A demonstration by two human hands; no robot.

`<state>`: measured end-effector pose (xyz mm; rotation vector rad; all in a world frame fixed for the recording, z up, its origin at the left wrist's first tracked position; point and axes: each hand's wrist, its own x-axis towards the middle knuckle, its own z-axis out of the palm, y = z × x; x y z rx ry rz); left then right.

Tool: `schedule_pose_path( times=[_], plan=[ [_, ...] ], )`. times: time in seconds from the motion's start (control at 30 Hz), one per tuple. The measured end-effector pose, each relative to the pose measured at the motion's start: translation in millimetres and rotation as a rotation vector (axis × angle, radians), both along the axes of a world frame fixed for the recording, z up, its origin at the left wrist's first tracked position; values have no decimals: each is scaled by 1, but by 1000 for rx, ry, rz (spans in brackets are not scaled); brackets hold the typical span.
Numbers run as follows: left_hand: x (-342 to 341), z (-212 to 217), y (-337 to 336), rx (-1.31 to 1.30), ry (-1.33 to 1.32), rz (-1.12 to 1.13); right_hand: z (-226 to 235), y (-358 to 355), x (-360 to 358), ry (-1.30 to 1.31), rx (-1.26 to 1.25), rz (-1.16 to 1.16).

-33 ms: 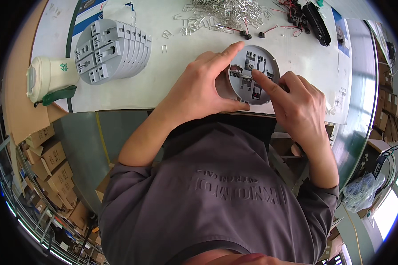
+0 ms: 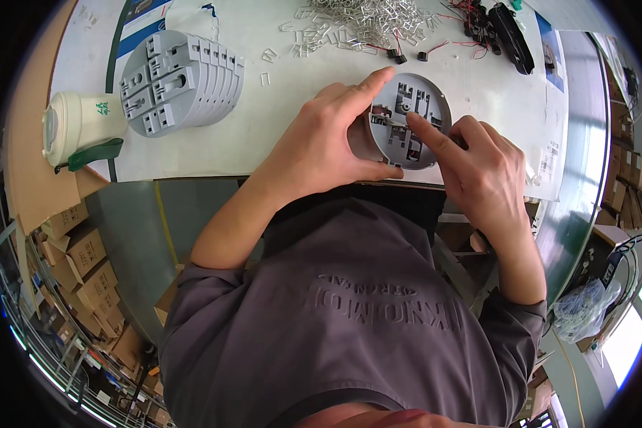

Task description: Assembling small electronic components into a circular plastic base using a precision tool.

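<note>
At the near edge of a white tabletop [image 2: 264,114], a worker's 2 bare hands meet at a round grey housing [image 2: 389,93], its open side tilted toward the wearer. The left hand [image 2: 328,135] reaches in from 9 o'clock, fingers gripping the rim, index at 11 and thumb near 6. From 4 o'clock comes the right hand [image 2: 481,160], index extended to the housing's center, other fingers curled; whether they pinch anything cannot be told. Careful work here probably calls for a steady rim and straight, gentle fingertip pressure, as a slanted push could rock the shell or skew a small fitting.

The housing shows a raised circular wall around a matte grey face, cut by dark slots and channels, with small fittings inside, too fine to identify.

Beyond the hands, counted from the housing, a stack of grey discs [image 2: 182,82] leans toward 10 o'clock, a cream cup [image 2: 75,128] beside it at 9. Farther off, loose metal clips [image 2: 371,21] are heaped near 11, black parts with red wires [image 2: 474,28] cluster at 1, and a long black case [image 2: 510,39] lies toward 2.
</note>
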<state>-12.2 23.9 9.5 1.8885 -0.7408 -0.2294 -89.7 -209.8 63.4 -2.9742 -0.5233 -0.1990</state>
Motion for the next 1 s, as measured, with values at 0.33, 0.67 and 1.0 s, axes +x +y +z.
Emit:
schedule_pose_path(
  times=[0.33, 0.67, 1.0],
  plan=[
    [-3, -3, -1, -22, -40, 2, -6, -5, 8, -32, -25, 97],
    [-3, 0, 3, 34, -22, -27, 30, 14, 15, -60, -300, 145],
    [-2, -4, 3, 26, -8, -50, 25, 19, 11, -56, -283, 126]
  ],
)
